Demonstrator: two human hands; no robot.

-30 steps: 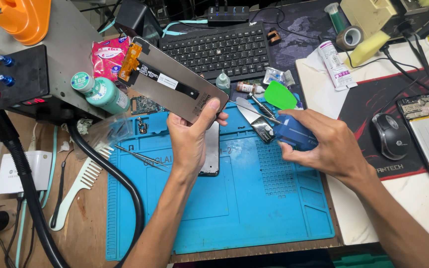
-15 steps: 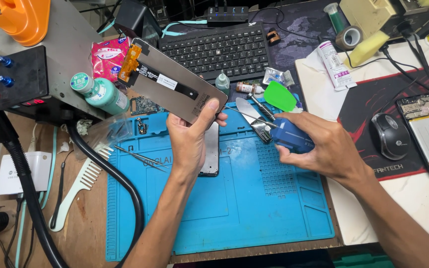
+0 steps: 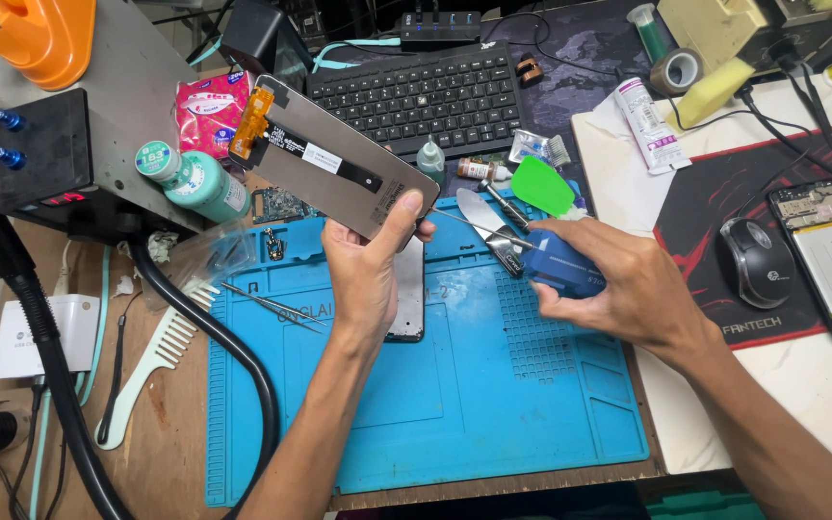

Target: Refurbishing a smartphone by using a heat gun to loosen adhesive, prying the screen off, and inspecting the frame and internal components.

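- Grey phone screen panel [image 3: 334,171] with orange flex end, held tilted above blue mat.
- Blue tube [image 3: 562,272] with thin needle tip, gripped, pointing toward panel.

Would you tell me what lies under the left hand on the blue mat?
A phone frame lies flat on the blue mat, partly visible; the left hand covers the rest.

A black keyboard [image 3: 426,91] is seen behind a blue mat [image 3: 493,404] on the worktop [image 3: 161,453], flanked by a white comb [image 3: 151,371], a black mouse [image 3: 756,260] and a teal bottle [image 3: 195,180]
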